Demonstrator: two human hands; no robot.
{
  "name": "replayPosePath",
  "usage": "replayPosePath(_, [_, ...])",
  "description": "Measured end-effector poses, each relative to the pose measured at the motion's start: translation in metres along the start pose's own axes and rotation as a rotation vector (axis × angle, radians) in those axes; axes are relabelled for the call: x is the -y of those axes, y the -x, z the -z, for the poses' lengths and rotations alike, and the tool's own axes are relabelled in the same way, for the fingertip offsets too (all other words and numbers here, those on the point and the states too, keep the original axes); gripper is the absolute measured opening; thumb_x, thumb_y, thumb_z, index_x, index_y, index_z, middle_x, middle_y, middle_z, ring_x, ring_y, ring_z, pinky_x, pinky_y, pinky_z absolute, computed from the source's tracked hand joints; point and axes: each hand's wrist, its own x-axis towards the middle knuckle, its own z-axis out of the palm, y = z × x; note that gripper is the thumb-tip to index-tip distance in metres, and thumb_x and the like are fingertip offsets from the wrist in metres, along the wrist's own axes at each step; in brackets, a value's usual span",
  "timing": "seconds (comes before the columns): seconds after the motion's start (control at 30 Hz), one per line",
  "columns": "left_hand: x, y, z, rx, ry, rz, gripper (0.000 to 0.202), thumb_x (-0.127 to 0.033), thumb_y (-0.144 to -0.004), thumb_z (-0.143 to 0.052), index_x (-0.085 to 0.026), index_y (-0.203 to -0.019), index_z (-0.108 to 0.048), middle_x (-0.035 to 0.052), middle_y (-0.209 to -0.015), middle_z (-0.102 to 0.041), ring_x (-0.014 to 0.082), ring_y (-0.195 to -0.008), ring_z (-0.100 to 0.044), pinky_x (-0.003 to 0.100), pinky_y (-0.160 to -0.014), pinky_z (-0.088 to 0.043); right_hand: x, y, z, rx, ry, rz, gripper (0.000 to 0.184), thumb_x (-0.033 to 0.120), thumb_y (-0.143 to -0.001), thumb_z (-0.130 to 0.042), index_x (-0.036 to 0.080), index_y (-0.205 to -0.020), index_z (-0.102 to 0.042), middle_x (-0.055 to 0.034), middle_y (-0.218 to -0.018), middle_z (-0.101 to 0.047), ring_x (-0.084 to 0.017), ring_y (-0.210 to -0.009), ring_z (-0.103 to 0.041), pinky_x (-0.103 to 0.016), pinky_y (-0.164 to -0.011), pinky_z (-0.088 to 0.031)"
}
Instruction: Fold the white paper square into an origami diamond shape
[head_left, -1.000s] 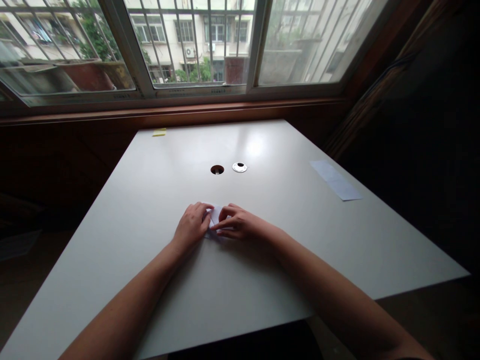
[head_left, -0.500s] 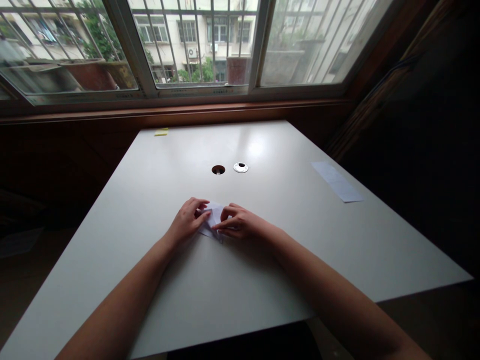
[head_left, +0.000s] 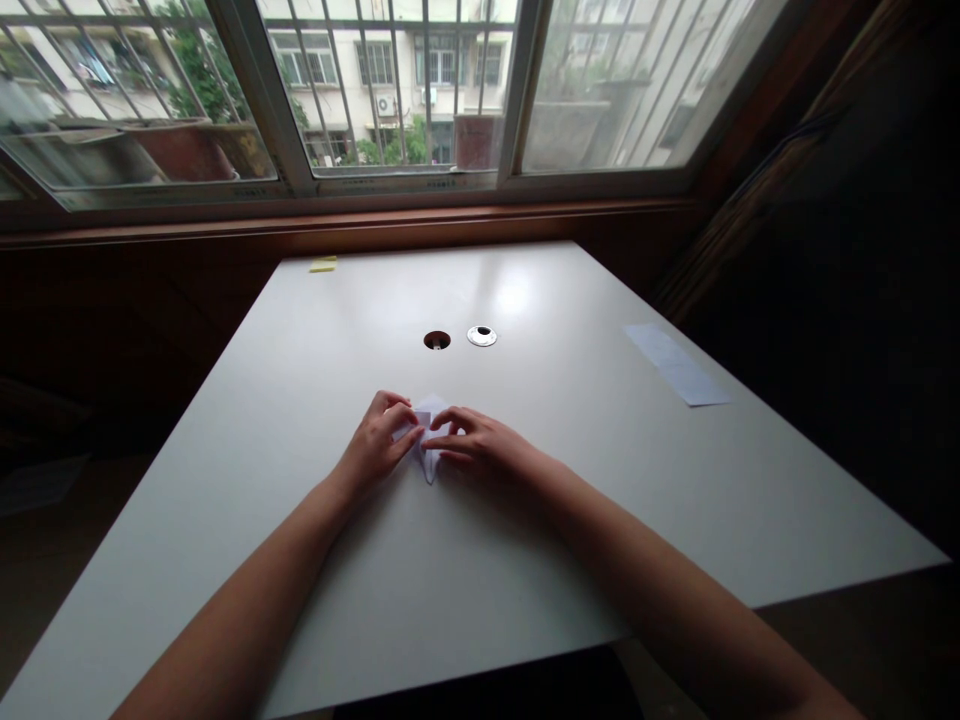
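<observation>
Head view: at a white table (head_left: 450,580) by a window (head_left: 390,90), hands (head_left: 373,440) (head_left: 486,441) pinch folded paper (head_left: 430,466).

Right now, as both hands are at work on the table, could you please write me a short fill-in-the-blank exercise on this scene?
1. The left hand and right hand both touch a folded piece of white ____.
2. The yellow slip lies near the far ____ corner of the table.
3. In this view, the round cap lies to the ____ of the hole.
4. Beyond the table is a ____ with bars outside it.

Missing words: paper; left; right; window.
</observation>
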Motion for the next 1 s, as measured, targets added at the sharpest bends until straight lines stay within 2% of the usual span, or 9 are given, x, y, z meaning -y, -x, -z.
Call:
replayPosePath(0.23, [-0.007,0.000,0.000,0.022,-0.040,0.007,0.012,-0.027,-0.093,-0.055,-0.022,-0.100,-0.063,0.0084,-0.110,-0.052,0.0222,-0.113,-0.054,0.040,-0.100,-0.047,-0.001,0.001,0.005,0.002,0.040,-0.070,0.036,0.027,-0.094,-0.056,0.031,-0.130,-0.059,-0.0090,-0.137,-0.052,-0.020,-0.102,-0.056,-0.039,-0.094,-0.049])
replayPosePath(0.4, [-0.018,0.000,0.004,-0.004,-0.137,-0.018,0.010,-0.029,-0.091,-0.057,-0.020,-0.095,-0.060,0.0077,-0.103,-0.053,0.0221,-0.100,-0.054,0.040,-0.093,-0.048,0.003,0.001,0.006,-0.023,0.051,-0.117,0.041,0.025,-0.091,-0.060,0.031,-0.132,-0.057,-0.0096,-0.141,-0.049,-0.021,-0.103,-0.056,-0.043,-0.096,-0.049])
replayPosePath(0.53, [-0.026,0.001,0.005,0.087,-0.244,-0.095,0.015,-0.036,-0.090,-0.059,-0.021,-0.089,-0.059,0.0060,-0.095,-0.053,0.0224,-0.093,-0.052,0.039,-0.086,-0.047,0.007,0.001,0.008,-0.034,0.048,-0.155,0.036,0.025,-0.093,-0.057,0.029,-0.129,-0.059,-0.0099,-0.142,-0.047,-0.023,-0.109,-0.056,-0.045,-0.098,-0.048])
replayPosePath(0.7, [-0.027,0.003,-0.002,0.188,-0.288,-0.146,0.026,-0.045,-0.086,-0.063,-0.022,-0.096,-0.057,0.0066,-0.099,-0.054,0.0242,-0.095,-0.053,0.040,-0.085,-0.048,0.002,0.001,0.007,-0.055,0.016,-0.172,0.038,0.023,-0.092,-0.058,0.028,-0.129,-0.059,-0.0101,-0.141,-0.049,-0.024,-0.117,-0.055,-0.045,-0.101,-0.047])
replayPosePath(0.9, [-0.023,0.004,-0.005,0.170,-0.228,-0.123,0.026,-0.032,-0.087,-0.062,-0.023,-0.112,-0.055,0.0076,-0.106,-0.056,0.0244,-0.100,-0.054,0.042,-0.089,-0.049,-0.011,0.005,0.004,-0.121,-0.058,-0.267,0.037,0.020,-0.089,-0.061,0.028,-0.125,-0.062,-0.0094,-0.133,-0.054,-0.017,-0.096,-0.064,-0.034,-0.089,-0.053])
replayPosePath(1.0, [-0.021,0.003,-0.005,0.180,-0.199,-0.134,0.032,-0.028,-0.090,-0.059,-0.025,-0.122,-0.055,0.0087,-0.113,-0.057,0.0244,-0.106,-0.055,0.042,-0.094,-0.049,-0.014,0.007,0.006,-0.158,-0.064,-0.332,0.033,0.021,-0.090,-0.059,0.027,-0.122,-0.065,-0.0088,-0.126,-0.057,-0.017,-0.094,-0.065,-0.033,-0.087,-0.053])
